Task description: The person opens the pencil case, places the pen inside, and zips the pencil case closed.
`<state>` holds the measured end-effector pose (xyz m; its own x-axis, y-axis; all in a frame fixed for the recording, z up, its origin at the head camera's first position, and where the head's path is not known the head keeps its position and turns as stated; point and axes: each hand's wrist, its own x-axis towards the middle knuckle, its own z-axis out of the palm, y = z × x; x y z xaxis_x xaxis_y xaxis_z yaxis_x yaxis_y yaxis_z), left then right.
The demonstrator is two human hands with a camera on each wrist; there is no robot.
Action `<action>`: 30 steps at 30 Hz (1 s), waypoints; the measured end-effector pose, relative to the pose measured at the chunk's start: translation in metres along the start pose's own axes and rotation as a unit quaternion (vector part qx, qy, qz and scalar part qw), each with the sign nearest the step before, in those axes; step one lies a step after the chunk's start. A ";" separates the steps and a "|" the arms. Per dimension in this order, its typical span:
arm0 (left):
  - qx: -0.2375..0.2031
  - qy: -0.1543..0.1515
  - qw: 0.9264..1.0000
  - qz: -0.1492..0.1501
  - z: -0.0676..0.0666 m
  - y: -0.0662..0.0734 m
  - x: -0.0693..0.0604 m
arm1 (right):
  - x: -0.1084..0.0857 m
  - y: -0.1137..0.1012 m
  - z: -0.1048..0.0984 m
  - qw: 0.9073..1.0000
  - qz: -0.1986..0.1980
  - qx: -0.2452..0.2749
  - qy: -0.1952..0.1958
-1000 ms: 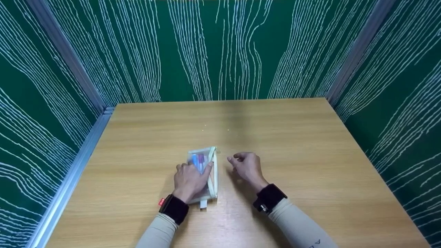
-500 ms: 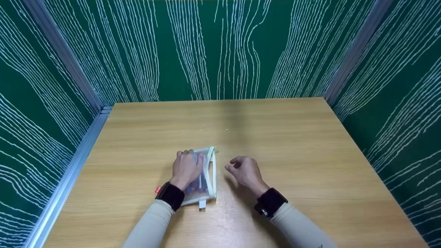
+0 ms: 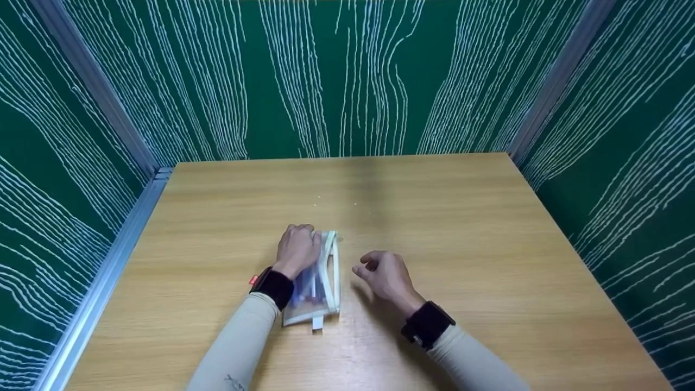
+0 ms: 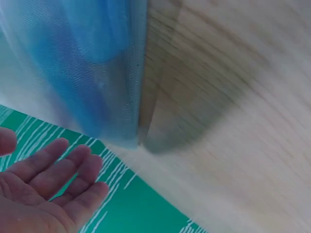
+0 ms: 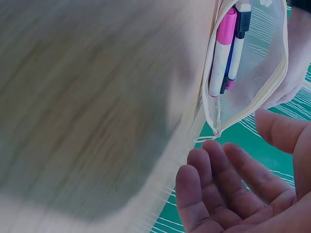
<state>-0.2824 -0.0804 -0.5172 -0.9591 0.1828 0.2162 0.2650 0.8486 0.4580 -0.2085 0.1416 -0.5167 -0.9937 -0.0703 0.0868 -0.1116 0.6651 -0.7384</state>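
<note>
A translucent mesh zip pouch (image 3: pixel 335 271) with a pale edge lies on the table, its right side gaping. Inside, the right wrist view shows a pink-capped marker (image 5: pixel 220 60) and a black-capped marker (image 5: pixel 236 58). Blue shapes show through the mesh (image 4: pixel 92 63) in the left wrist view. At the pouch's far left corner is my left hand (image 3: pixel 298 250), its fingers loosely bent and apart from the mesh in its wrist view. To the pouch's right hovers my right hand (image 3: pixel 386 276), fingers loosely curled around nothing, near the zip's end cord (image 5: pixel 206 139).
The wooden table (image 3: pixel 461 217) carries a few tiny pale specks beyond the pouch. Green walls (image 3: pixel 369 81) with white wavy lines enclose its back and sides. A metal rail (image 3: pixel 103 277) runs along the left edge.
My left hand has slid from the middle of the pouch to its far left corner, uncovering the near part. The right hand has drifted slightly nearer to me.
</note>
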 end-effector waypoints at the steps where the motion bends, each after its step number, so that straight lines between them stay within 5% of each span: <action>1: -0.002 0.000 1.000 0.002 0.001 0.000 0.002 | 0.000 0.000 0.000 1.000 0.001 -0.001 0.000; 14: -0.014 0.008 0.999 0.040 0.010 -0.003 0.020 | -0.004 0.000 -0.002 1.000 -0.014 0.007 0.013; 24: -0.056 -0.056 0.997 -0.022 0.011 -0.003 0.024 | -0.002 0.000 -0.003 1.000 0.004 0.004 0.007; 30: -0.064 -0.046 0.997 -0.010 0.012 -0.002 0.022 | -0.001 0.001 -0.002 1.000 0.002 0.001 0.010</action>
<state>-0.3052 -0.0723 -0.5243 -0.9676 0.2172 0.1286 0.2514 0.7834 0.5683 -0.2077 0.1441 -0.5162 -0.9939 -0.0526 0.0965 -0.1070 0.6640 -0.7400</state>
